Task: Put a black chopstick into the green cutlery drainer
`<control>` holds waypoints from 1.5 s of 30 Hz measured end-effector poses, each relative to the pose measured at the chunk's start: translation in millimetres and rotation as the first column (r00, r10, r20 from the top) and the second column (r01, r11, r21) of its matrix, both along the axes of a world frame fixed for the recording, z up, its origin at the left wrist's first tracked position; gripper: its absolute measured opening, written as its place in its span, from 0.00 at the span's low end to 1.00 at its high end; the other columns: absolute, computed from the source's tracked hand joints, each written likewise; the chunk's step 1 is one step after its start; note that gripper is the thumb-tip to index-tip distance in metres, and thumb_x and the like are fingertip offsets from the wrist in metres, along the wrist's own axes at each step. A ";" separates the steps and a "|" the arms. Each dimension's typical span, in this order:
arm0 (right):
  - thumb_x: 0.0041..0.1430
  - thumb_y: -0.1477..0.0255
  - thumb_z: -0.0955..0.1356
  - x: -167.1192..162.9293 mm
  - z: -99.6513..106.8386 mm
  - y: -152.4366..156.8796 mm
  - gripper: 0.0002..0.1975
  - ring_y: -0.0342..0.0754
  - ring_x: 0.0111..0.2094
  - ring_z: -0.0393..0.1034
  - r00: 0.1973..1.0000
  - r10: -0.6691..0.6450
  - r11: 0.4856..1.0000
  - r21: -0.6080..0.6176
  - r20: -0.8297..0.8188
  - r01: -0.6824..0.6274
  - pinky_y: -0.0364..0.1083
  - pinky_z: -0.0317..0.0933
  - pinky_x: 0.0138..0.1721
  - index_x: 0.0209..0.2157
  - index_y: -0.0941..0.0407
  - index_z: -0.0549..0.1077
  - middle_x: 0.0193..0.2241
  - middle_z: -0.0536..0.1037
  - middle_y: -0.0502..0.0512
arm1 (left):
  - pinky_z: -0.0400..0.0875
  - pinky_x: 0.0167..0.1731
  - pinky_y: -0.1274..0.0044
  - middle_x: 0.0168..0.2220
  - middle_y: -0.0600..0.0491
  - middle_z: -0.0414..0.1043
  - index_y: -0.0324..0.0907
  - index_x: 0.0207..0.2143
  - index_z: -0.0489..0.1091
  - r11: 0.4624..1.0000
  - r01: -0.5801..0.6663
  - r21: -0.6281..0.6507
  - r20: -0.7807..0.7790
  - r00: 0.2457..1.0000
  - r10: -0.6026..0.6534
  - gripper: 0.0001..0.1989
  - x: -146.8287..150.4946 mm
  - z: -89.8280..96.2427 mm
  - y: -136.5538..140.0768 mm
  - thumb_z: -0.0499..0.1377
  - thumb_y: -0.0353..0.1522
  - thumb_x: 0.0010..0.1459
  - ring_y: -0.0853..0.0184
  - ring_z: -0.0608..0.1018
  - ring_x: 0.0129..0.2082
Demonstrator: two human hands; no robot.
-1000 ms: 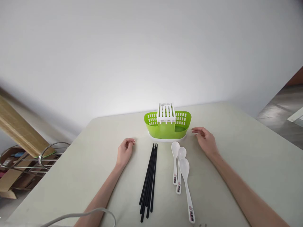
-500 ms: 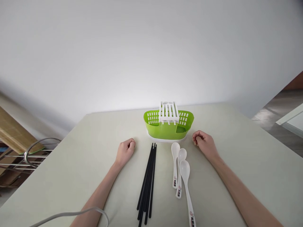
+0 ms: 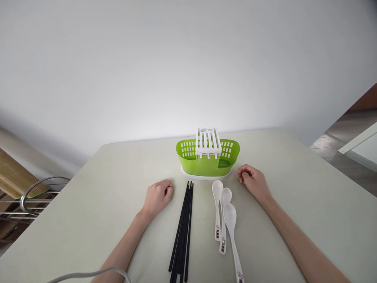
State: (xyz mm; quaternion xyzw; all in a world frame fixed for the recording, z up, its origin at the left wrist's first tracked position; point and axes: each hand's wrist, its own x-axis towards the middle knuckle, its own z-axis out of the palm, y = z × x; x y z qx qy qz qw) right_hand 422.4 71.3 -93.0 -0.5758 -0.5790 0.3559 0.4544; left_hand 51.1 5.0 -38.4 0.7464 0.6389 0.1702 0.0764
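Observation:
My left hand [image 3: 159, 197] rests on the table as a loose fist, just left of a bundle of black chopsticks [image 3: 182, 232]. On the other side, my right hand [image 3: 253, 181] lies with fingers curled in, near the right end of a green utensil basket [image 3: 203, 167]. Nothing shows in either hand. A white slatted rack [image 3: 208, 142] with small hooks sits across the basket's middle, and a white base is under it. Three white spoons, a left one [image 3: 217, 188], a middle one [image 3: 226, 194] and a long right one [image 3: 229, 214], lie between the chopsticks and my right arm.
Behind the pale table [image 3: 123, 165] rises a plain white wall [image 3: 188, 67]. A grey cable [image 3: 88, 274] crosses over my left forearm. At the far left stand a metal wire rack [image 3: 29, 200] and a bamboo board [image 3: 20, 177]. Floor shows at the right.
My left hand has shifted slightly right, towards the chopsticks, and turned a little. The view has moved slightly. Basket, chopsticks and spoons keep their places.

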 end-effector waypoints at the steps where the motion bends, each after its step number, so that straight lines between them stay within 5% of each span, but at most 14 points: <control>1: 0.51 0.72 0.62 -0.1 0.2 -0.2 0.08 0.48 0.23 0.66 1.000 0.000 1.000 0.000 0.002 0.000 0.46 0.60 0.29 0.27 0.51 0.72 0.20 0.73 0.48 | 0.57 0.30 0.75 0.25 0.56 0.71 0.45 0.27 0.68 1.000 0.002 0.001 -0.006 1.000 -0.002 0.12 0.1 -0.2 -0.2 0.48 0.29 0.61 0.66 0.67 0.24; 31: 0.50 0.72 0.61 -2.0 8.5 -4.3 0.08 0.47 0.23 0.66 0.999 -0.003 0.999 -0.037 0.042 0.004 0.46 0.59 0.29 0.26 0.51 0.72 0.20 0.74 0.48 | 0.60 0.31 0.75 0.30 0.55 0.75 0.44 0.29 0.70 0.998 0.063 0.024 0.020 0.998 -0.064 0.13 1.8 -0.1 -3.7 0.49 0.29 0.63 0.67 0.71 0.27; 38: 0.50 0.71 0.61 -1.9 7.2 -4.8 0.09 0.47 0.24 0.67 0.999 -0.004 0.999 -0.039 0.046 0.006 0.46 0.59 0.30 0.27 0.52 0.72 0.21 0.74 0.48 | 0.64 0.31 0.77 0.27 0.59 0.69 0.45 0.35 0.72 0.993 0.106 -0.042 0.130 0.986 -0.100 0.04 6.8 3.5 -7.0 0.58 0.33 0.58 0.70 0.70 0.25; 45: 0.50 0.71 0.61 -1.8 6.6 -5.3 0.08 0.47 0.24 0.67 0.999 -0.001 0.999 -0.035 0.051 0.003 0.46 0.59 0.31 0.27 0.52 0.72 0.21 0.73 0.47 | 0.64 0.31 0.76 0.28 0.59 0.68 0.45 0.36 0.70 0.989 0.139 -0.044 0.134 0.982 -0.132 0.12 6.8 4.5 -9.2 0.65 0.43 0.57 0.70 0.69 0.26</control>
